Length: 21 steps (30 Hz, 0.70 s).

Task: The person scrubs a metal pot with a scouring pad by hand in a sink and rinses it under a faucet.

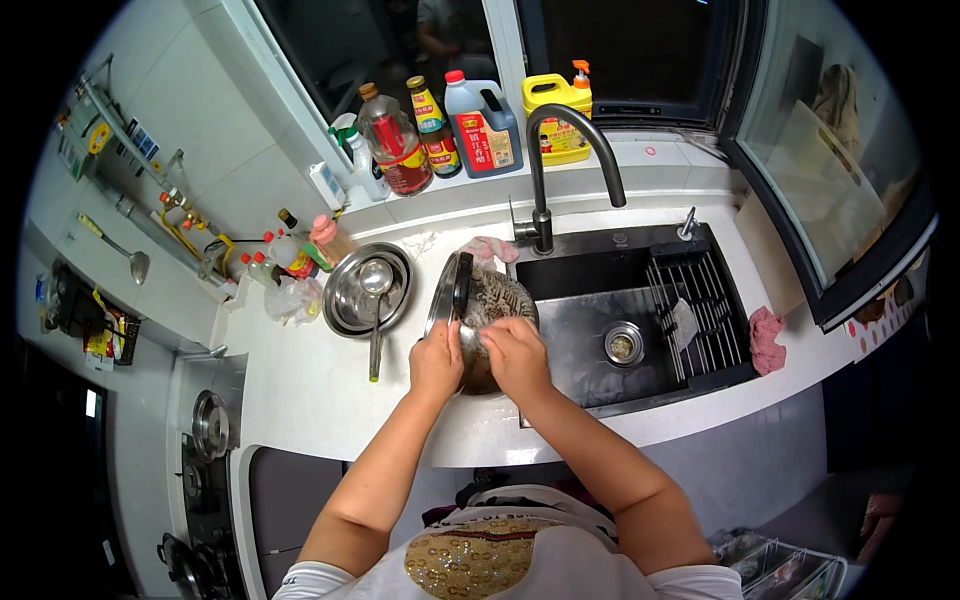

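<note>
A round silvery metal pot point(518, 376) sits on the counter just left of the sink, with greyish, rough-textured contents point(500, 288) in it. A long black handle point(462, 285) stands up at its left, beside a tilted silvery rim. My left hand point(437, 361) is closed at the near left of the pot, its thumb close to the handle's lower end. Over the pot's near right part, my right hand point(515, 358) is closed with the fingers bent inward. The two hands almost meet. What lies in the fingers of either hand is hidden.
Left of the pot, a ladle point(376, 280) rests in stacked metal bowls point(345, 325). The black sink point(585, 365) with its rack and tall tap point(541, 200) is on the right. Bottles point(485, 130) line the windowsill; a pink cloth point(767, 340) lies beyond the sink.
</note>
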Each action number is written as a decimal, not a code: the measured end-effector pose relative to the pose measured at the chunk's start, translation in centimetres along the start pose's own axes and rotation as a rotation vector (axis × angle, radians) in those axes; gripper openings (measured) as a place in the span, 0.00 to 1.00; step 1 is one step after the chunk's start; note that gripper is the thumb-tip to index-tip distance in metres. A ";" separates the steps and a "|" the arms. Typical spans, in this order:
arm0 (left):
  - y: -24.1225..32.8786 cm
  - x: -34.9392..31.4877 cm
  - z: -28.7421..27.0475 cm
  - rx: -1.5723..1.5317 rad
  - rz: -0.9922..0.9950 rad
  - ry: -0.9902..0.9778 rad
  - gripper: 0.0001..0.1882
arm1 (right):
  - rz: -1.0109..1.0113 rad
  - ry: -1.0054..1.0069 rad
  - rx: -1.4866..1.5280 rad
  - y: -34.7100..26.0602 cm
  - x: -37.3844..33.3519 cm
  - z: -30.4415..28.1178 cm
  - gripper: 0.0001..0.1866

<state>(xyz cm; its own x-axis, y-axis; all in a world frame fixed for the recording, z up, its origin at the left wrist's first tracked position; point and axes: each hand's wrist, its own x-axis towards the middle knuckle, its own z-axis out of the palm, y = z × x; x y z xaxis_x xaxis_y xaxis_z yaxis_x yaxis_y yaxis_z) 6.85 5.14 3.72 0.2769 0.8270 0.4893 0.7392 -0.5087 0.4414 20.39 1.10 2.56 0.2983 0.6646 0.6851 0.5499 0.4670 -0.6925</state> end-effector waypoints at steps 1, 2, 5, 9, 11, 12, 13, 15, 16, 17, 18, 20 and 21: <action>0.0 0.0 0.1 -0.002 -0.006 0.000 0.13 | 0.015 -0.025 0.000 0.3 -0.2 -0.7 0.05; 0.1 0.0 0.2 -0.005 -0.011 -0.001 0.13 | 0.030 -0.051 0.000 0.5 -0.2 -1.0 0.06; 0.4 -0.2 0.7 0.008 -0.018 -0.027 0.15 | -0.032 -0.001 -0.006 -0.2 1.6 -0.2 0.06; 0.2 0.1 0.8 0.020 -0.050 -0.043 0.16 | 0.009 0.001 -0.041 1.5 1.3 -0.6 0.04; 0.1 0.0 0.9 0.024 -0.058 -0.054 0.16 | 0.155 -0.012 -0.072 1.8 1.6 -1.5 0.02; 0.1 -0.2 0.9 0.028 -0.061 -0.063 0.16 | 0.103 0.001 -0.035 1.4 1.9 -1.4 0.03; 0.2 -0.4 1.0 0.033 -0.064 -0.077 0.17 | 0.055 0.015 0.001 0.3 2.4 -1.1 0.04; 0.8 -0.4 1.1 0.023 -0.052 -0.066 0.17 | 0.034 0.000 0.019 -0.1 2.1 -0.4 0.04; 0.9 -0.1 0.9 0.022 -0.044 -0.051 0.17 | 0.024 -0.015 0.024 0.0 1.6 -0.3 0.04; 0.7 0.0 0.8 0.025 -0.048 -0.047 0.17 | 0.013 -0.031 0.028 0.1 1.0 -0.4 0.05; 0.4 0.0 0.8 0.028 -0.053 -0.042 0.17 | 0.003 -0.046 0.032 0.1 0.6 -0.5 0.05; 0.1 -0.3 0.9 0.020 -0.061 -0.044 0.17 | -0.050 -0.086 0.044 0.4 0.2 -0.6 0.05; 0.0 -0.4 0.8 0.015 -0.062 -0.042 0.17 | -0.053 -0.091 0.050 0.6 0.4 -0.5 0.05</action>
<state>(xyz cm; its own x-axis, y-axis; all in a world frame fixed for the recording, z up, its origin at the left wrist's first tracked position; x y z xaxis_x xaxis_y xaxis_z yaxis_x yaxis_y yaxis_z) 7.27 5.01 2.92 0.2561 0.8661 0.4292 0.7645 -0.4533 0.4584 21.24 1.33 2.54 0.1963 0.6876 0.6990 0.5227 0.5298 -0.6679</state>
